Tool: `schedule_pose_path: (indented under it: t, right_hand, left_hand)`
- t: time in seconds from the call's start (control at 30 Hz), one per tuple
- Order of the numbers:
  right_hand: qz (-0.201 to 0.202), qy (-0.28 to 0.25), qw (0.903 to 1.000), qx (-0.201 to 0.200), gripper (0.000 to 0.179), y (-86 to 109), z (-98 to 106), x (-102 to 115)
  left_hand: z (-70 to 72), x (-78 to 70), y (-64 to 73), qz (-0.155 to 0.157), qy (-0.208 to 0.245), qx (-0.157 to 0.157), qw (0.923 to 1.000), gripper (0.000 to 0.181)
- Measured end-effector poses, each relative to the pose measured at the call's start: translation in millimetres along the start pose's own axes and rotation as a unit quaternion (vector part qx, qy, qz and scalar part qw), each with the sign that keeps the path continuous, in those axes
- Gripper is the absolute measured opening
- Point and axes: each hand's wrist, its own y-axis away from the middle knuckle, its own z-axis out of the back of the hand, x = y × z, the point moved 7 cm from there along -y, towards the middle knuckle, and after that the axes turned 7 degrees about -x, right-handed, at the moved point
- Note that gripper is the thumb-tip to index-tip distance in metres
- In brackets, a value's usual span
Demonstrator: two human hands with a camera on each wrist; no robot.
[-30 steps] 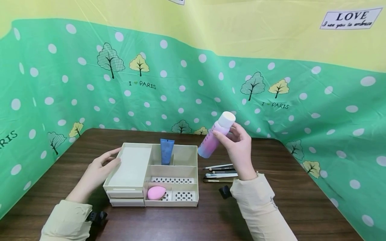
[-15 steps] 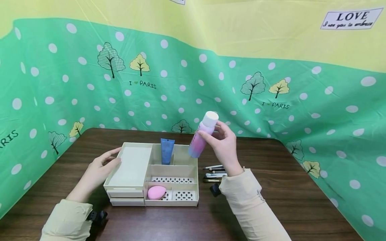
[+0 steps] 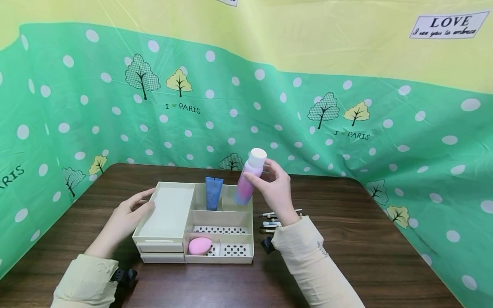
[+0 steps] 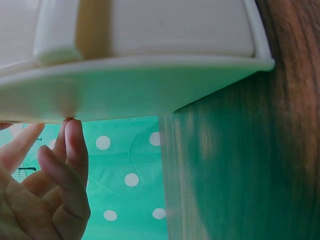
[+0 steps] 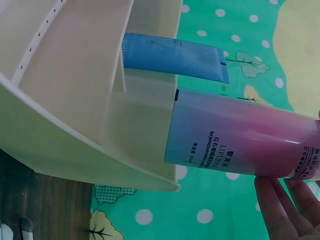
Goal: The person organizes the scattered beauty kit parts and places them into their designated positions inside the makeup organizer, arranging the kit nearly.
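Note:
My right hand grips a pink-to-blue cosmetic bottle with a white cap, tilted, its base over the back right compartment of a cream desktop organizer. The right wrist view shows the bottle at that compartment's opening, its base near the rim. A blue squeeze tube stands in the neighbouring back compartment. In the front left compartment lies a pink makeup sponge. My left hand touches the organizer's left side; in the left wrist view its fingertips rest against the wall.
Several makeup brushes lie on the dark wooden table right of the organizer, partly hidden by my right wrist. Two small drawers sit at the organizer's front left. A green and yellow patterned cloth hangs behind the table.
My right hand has carried the bottle left from beside the organizer to over its back right compartment, and lowered it a little. The left hand stays where it was.

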Motion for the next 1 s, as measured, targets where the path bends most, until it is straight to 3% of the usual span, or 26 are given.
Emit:
schedule_pose_path:
  t: [1.0]
  right_hand:
    - [-0.01,0.057,0.9982,0.017,0.046,13.0,-28.4,-32.5]
  left_hand:
    - [1.6,-1.7,1.7,-0.011,-0.012,-0.007,0.9998,0.054]
